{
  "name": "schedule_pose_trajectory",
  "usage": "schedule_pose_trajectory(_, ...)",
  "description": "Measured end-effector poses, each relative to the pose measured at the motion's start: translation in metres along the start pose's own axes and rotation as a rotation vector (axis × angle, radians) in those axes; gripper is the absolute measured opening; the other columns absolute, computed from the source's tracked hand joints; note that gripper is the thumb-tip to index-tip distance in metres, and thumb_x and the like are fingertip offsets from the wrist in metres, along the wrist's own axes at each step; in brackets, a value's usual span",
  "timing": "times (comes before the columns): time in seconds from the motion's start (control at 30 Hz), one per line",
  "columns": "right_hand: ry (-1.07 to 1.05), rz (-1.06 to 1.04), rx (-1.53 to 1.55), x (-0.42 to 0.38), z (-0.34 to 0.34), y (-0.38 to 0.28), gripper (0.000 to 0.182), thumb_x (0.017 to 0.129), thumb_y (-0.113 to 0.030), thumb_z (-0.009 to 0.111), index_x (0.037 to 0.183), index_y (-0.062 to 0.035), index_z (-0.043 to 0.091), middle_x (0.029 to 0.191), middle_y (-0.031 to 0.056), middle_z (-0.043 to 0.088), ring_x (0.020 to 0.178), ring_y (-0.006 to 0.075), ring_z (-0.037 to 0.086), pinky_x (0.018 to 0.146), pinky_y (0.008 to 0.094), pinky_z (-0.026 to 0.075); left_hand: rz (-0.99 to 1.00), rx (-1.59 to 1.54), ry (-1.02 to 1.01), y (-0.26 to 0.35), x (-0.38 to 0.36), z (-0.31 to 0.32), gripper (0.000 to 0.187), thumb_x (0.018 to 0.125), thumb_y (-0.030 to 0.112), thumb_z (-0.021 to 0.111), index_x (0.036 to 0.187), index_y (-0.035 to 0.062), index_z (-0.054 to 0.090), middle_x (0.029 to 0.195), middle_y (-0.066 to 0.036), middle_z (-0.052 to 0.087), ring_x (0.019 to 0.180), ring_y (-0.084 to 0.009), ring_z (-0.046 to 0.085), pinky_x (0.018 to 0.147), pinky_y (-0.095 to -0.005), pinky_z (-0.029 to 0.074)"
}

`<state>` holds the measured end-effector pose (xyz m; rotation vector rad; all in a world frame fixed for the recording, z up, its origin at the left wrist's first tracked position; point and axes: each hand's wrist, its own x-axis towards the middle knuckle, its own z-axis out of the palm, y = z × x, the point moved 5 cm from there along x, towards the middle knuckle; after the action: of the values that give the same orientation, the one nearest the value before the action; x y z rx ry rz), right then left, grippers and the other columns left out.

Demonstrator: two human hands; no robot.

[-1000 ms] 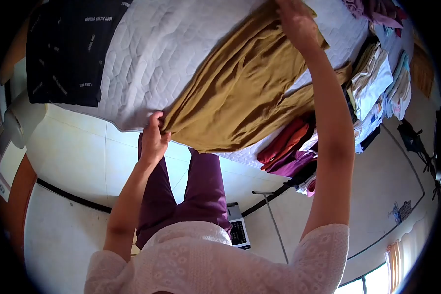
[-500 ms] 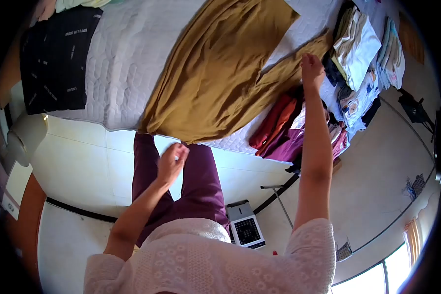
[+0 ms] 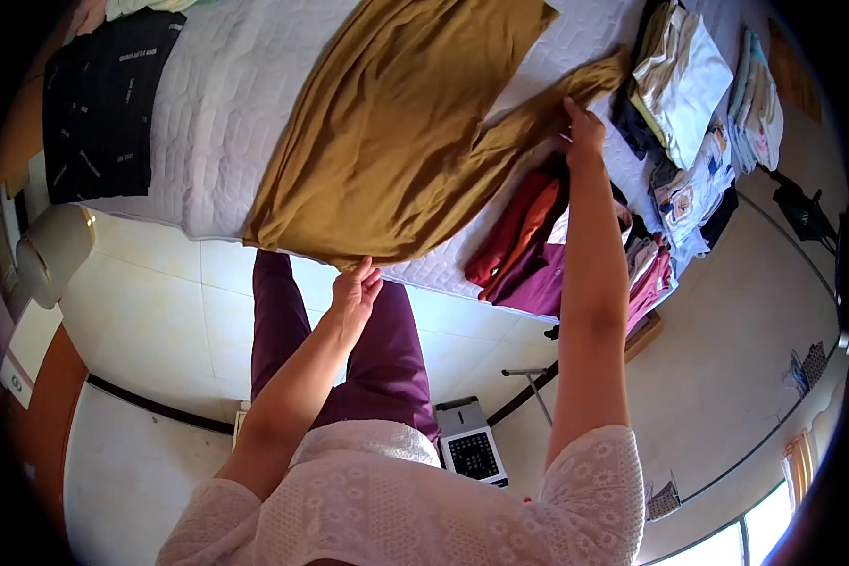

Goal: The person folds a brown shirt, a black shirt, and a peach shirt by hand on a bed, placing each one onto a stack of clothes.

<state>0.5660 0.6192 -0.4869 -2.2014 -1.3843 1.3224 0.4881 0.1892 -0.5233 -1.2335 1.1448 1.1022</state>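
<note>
A mustard-brown long-sleeved top (image 3: 377,141) lies spread over the bed, its hem hanging at the near edge and one sleeve stretched out to the right. My left hand (image 3: 357,288) is closed, pinching the hem between thumb and fingers. Farther up on the right, my right hand (image 3: 585,130) is at the lower edge of the sleeve, its fingers closed on the cloth. Some light creases run along the body of the top. Its upper end is cut off by the top of the view.
A folded black garment (image 3: 104,113) with white lettering lies at the bed's left. Folded red and purple clothes (image 3: 528,274), a white folded stack (image 3: 684,85) and light folded clothes (image 3: 755,104) lie at the right. A white-and-black appliance (image 3: 472,448) stands on the floor.
My left hand has moved up and slightly right and taken the hem. My right hand has shifted slightly left along the sleeve. The view has shifted slightly.
</note>
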Motion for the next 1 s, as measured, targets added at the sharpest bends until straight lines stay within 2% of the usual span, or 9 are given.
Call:
schedule_pose_trajectory(0.2, -0.152, -0.023, 0.140, -0.018, 0.020, -0.017, 0.020, 0.070, -0.018, 0.062, 0.081, -0.0048, 0.053, 0.066, 0.0045, 0.055, 0.048, 0.0140, 0.050, 0.039, 0.0251, 0.042, 0.059, -0.102, -0.053, 0.012, -0.012, 0.010, 0.017, 0.070, 0.011, 0.065, 0.082, 0.0093, 0.052, 0.075, 0.001, 0.055, 0.069, -0.0131, 0.051, 0.080, -0.0326, 0.040)
schedule_pose_trajectory(0.27, -0.130, -0.045, 0.125, -0.018, 0.024, -0.023, 0.016, 0.070, -0.016, 0.060, 0.080, -0.0052, 0.053, 0.065, 0.0041, 0.054, 0.047, 0.0133, 0.049, 0.037, 0.0239, 0.041, -0.027, -0.151, -0.325, 0.014, -0.017, 0.019, 0.015, 0.070, 0.010, 0.064, 0.080, 0.0088, 0.053, 0.070, 0.000, 0.054, 0.065, -0.0129, 0.050, 0.080, -0.0332, 0.041)
schedule_pose_trajectory(0.4, -0.011, -0.202, 0.341, -0.020, 0.028, -0.047, 0.011, 0.070, -0.012, 0.057, 0.078, -0.0044, 0.053, 0.063, 0.0048, 0.053, 0.043, 0.0137, 0.047, 0.035, 0.0252, 0.040, -0.139, -0.243, -0.449, 0.016, -0.032, 0.008, 0.011, 0.071, 0.012, 0.063, 0.074, 0.0064, 0.054, 0.067, -0.003, 0.053, 0.063, -0.0164, 0.049, 0.084, -0.0379, 0.040)
schedule_pose_trajectory(0.43, -0.035, -0.195, 0.378, -0.023, 0.034, -0.053, 0.013, 0.070, -0.011, 0.057, 0.080, -0.0043, 0.052, 0.064, 0.0047, 0.053, 0.042, 0.0137, 0.047, 0.035, 0.0252, 0.039, -0.170, -0.243, -0.576, 0.019, -0.037, 0.008, 0.013, 0.073, 0.017, 0.062, 0.074, 0.0056, 0.055, 0.072, -0.006, 0.055, 0.070, -0.0190, 0.051, 0.086, -0.0388, 0.039)
schedule_pose_trajectory(0.57, -0.146, -0.193, 0.473, -0.035, 0.057, -0.078, 0.018, 0.072, -0.009, 0.054, 0.089, -0.0049, 0.051, 0.068, 0.0044, 0.054, 0.042, 0.0137, 0.046, 0.035, 0.0251, 0.040, -0.170, -0.238, -0.480, 0.031, -0.053, 0.006, 0.018, 0.076, 0.021, 0.058, 0.080, 0.0043, 0.058, 0.090, -0.011, 0.058, 0.093, -0.0239, 0.051, 0.091, -0.0381, 0.035)
schedule_pose_trajectory(0.73, -0.395, -0.393, 0.576, -0.061, 0.089, -0.114, 0.028, 0.073, -0.006, 0.051, 0.101, -0.0072, 0.048, 0.078, 0.0055, 0.054, 0.051, 0.0147, 0.050, 0.038, 0.0242, 0.042, -0.183, -0.376, -0.596, 0.042, -0.056, 0.006, 0.019, 0.078, 0.021, 0.055, 0.080, 0.0024, 0.058, 0.096, -0.012, 0.057, 0.099, -0.0244, 0.049, 0.093, -0.0387, 0.033)
schedule_pose_trajectory(0.8, -0.542, -0.567, 0.545, -0.076, 0.098, -0.131, 0.020, 0.077, -0.006, 0.049, 0.097, -0.0072, 0.045, 0.079, 0.0033, 0.055, 0.053, 0.0136, 0.053, 0.044, 0.0250, 0.044, -0.234, -0.530, -0.792, 0.045, -0.052, 0.006, 0.019, 0.077, 0.019, 0.056, 0.085, 0.0015, 0.056, 0.093, -0.014, 0.057, 0.096, -0.0260, 0.051, 0.092, -0.0388, 0.035)
schedule_pose_trajectory(0.83, -0.590, -0.568, 0.532, -0.075, 0.102, -0.128, 0.033, 0.077, -0.006, 0.050, 0.109, -0.0081, 0.041, 0.079, 0.0039, 0.054, 0.053, 0.0146, 0.053, 0.046, 0.0258, 0.045, -0.229, -0.548, -0.763, 0.045, -0.049, 0.003, 0.018, 0.077, 0.019, 0.055, 0.082, 0.0013, 0.057, 0.088, -0.013, 0.059, 0.093, -0.0260, 0.052, 0.092, -0.0396, 0.035)
schedule_pose_trajectory(1.0, -0.263, -0.237, 0.243, -0.037, 0.099, -0.074, 0.052, 0.076, -0.006, 0.049, 0.124, -0.0107, 0.029, 0.084, 0.0073, 0.054, 0.059, 0.0181, 0.053, 0.051, 0.0298, 0.047, -0.233, -0.418, -0.558, 0.043, -0.031, -0.011, 0.016, 0.074, 0.015, 0.060, 0.083, 0.0022, 0.057, 0.085, -0.011, 0.059, 0.092, -0.0238, 0.053, 0.089, -0.0390, 0.038)
